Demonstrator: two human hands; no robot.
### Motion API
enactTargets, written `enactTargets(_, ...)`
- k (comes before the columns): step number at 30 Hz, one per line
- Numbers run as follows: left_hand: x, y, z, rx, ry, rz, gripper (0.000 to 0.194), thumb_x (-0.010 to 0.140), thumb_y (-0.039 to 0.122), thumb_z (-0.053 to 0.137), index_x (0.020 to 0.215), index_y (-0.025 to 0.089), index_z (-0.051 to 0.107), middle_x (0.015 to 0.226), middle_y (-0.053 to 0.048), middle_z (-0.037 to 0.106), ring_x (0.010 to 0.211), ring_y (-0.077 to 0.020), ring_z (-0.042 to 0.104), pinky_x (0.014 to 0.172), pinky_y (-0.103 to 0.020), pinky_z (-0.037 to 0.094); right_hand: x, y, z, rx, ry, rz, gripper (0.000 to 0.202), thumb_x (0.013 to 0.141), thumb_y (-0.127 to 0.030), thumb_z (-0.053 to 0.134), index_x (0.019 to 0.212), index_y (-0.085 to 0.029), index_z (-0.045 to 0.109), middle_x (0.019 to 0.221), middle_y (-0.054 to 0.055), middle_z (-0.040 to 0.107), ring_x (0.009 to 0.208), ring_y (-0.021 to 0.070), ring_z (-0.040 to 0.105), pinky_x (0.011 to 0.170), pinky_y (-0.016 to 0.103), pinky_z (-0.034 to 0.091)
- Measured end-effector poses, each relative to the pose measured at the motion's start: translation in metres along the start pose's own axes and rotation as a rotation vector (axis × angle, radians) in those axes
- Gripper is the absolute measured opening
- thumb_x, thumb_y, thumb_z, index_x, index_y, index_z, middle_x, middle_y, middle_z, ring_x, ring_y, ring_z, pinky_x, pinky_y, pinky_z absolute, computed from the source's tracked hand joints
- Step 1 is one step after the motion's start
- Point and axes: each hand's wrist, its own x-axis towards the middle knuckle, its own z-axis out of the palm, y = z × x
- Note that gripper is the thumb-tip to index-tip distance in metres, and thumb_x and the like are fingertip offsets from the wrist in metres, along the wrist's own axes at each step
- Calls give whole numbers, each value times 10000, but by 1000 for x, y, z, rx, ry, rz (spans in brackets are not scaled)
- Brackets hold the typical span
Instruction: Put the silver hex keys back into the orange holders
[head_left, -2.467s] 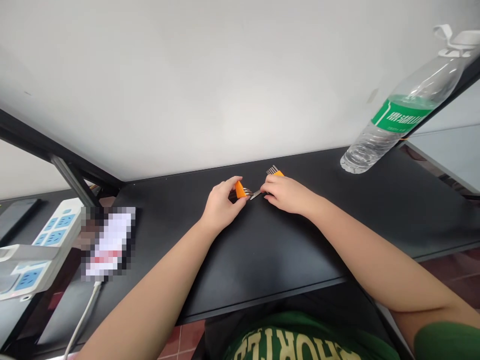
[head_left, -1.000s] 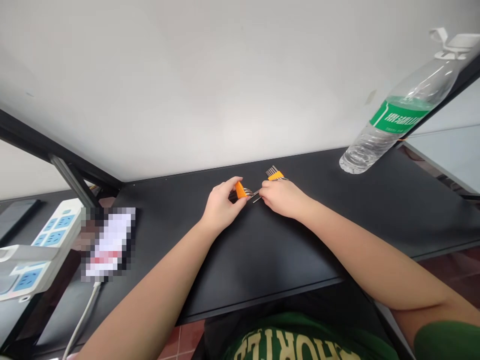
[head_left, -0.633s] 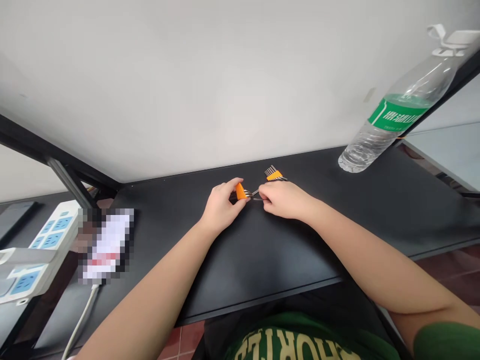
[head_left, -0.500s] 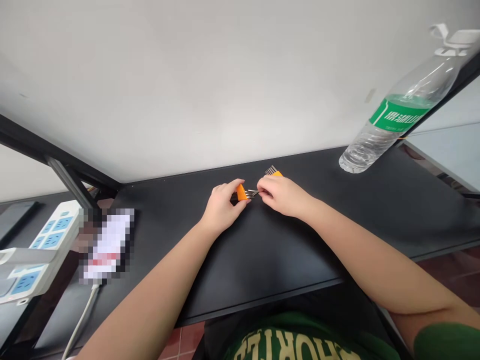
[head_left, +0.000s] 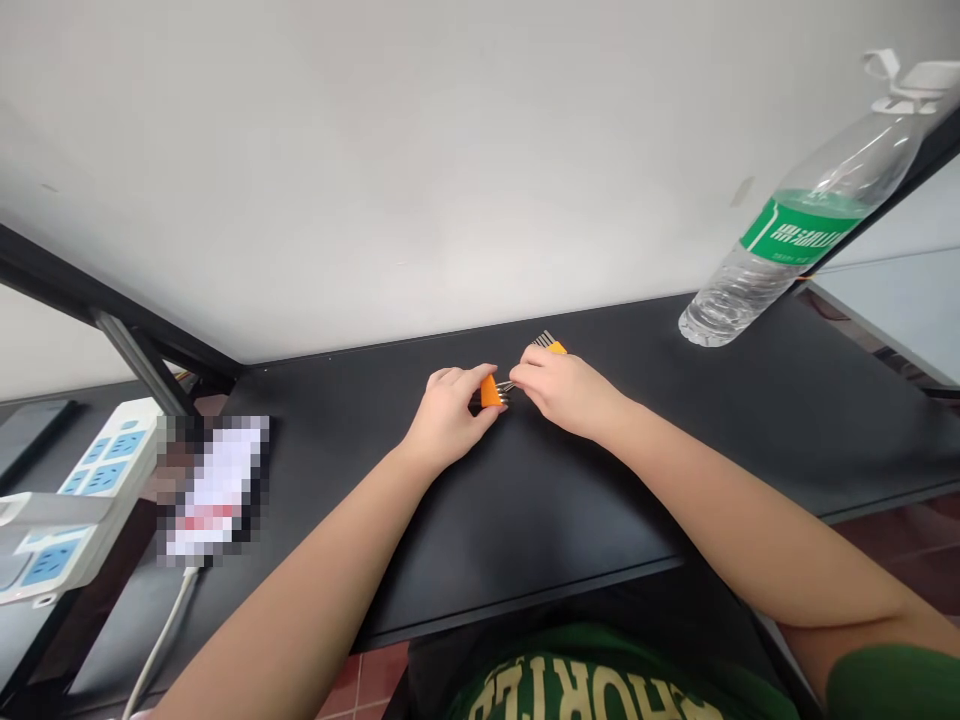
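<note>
Near the middle of the black table, my left hand (head_left: pixel 450 415) is closed on an orange bit holder (head_left: pixel 490 391), thumb and fingers on opposite sides of it. Several thin metal bits (head_left: pixel 504 395) stick out of its right side. My right hand (head_left: pixel 559 388) is just to the right, thumb and fingertips pinched on one slim metal bit (head_left: pixel 511 384) that angles toward the holder. Whether its tip sits in the holder cannot be made out. Behind my right hand lies a second orange holder (head_left: pixel 557 347) with a row of metal bits, partly covered by the hand.
A large water bottle (head_left: pixel 780 240) with a green label stands at the back right against the wall (head_left: pixel 420 180). At left are a blurred-out phone (head_left: pixel 217 485) on a white cable (head_left: pixel 169 630) and a white power strip (head_left: pixel 105 480). Black frame bars (head_left: pixel 142 350) flank the table (head_left: pixel 525 530).
The orange holder in my left hand has shifted slightly right and turned a little. My right fingertips have moved slightly left, still pinching the thin bit.
</note>
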Motion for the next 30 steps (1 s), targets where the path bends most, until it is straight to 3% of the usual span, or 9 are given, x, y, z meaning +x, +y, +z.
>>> enactTargets(4, -1, 5, -2, 22, -30, 65, 417, 861, 295, 718, 1262, 230, 622, 995, -33, 736, 939, -223, 689, 1146, -504, 404, 0, -9, 3, 68, -11, -100, 279, 1003, -97, 408, 929, -184, 664, 1024, 63, 595, 715, 150, 470, 654, 298, 390)
enactTargets(9, -1, 11, -4, 14, -39, 90, 301, 878, 246, 656, 1178, 229, 640, 998, -26, 739, 990, -219, 687, 1160, -476, 377, 4, -10, 14, 434, 100, -154, 218, 981, -102, 463, 1017, -202, 654, 1056, 64, 606, 883, 174, 587, 795, 311, 494)
enactTargets(13, 0, 11, -3, -20, -12, 86, 366, 895, 324, 700, 1240, 233, 620, 1013, -26, 744, 955, -208, 686, 1143, -465, 397, 7, -1, 19, 648, 185, 13, 104, 942, -152, 558, 907, -202, 642, 956, 34, 622, 808, 163, 596, 777, 329, 500)
enactTargets(18, -2, 9, -2, -28, 9, 112, 374, 900, 331, 714, 1252, 248, 618, 1031, -13, 752, 936, -194, 686, 1158, -453, 405, 10, 4, 26, 1087, 28, 262, 132, 903, -327, 683, 870, -204, 646, 871, 6, 684, 813, 174, 647, 778, 332, 521)
enactTargets(20, -2, 8, -1, -13, 24, 93, 387, 894, 337, 719, 1259, 249, 624, 1042, -22, 754, 947, -204, 687, 1137, -449, 436, 11, 8, 26, 1032, 30, 296, 179, 925, -375, 667, 878, -203, 661, 849, 3, 685, 800, 173, 638, 768, 327, 510)
enactTargets(24, -1, 6, -1, -27, 62, -26, 439, 848, 344, 769, 1260, 249, 651, 980, -19, 741, 901, -205, 694, 1021, -411, 537, 9, 21, 21, 465, 121, 215, 137, 962, -248, 611, 889, -186, 708, 907, 36, 659, 825, 175, 592, 786, 328, 458)
enactTargets(26, 0, 6, 0, -54, 69, -96, 451, 833, 339, 779, 1259, 249, 661, 968, -13, 738, 885, -199, 704, 964, -389, 573, 8, 28, 20, 249, 49, 152, 128, 955, -184, 611, 952, -181, 739, 986, 60, 656, 890, 188, 595, 808, 328, 445)
enactTargets(30, 2, 5, 0, -118, 72, -186, 473, 819, 334, 781, 1271, 252, 666, 980, -8, 739, 898, -193, 723, 867, -340, 617, 8, 32, 19, 75, -75, 110, 172, 981, -186, 597, 1017, -188, 765, 1038, 75, 655, 913, 193, 609, 783, 313, 437)
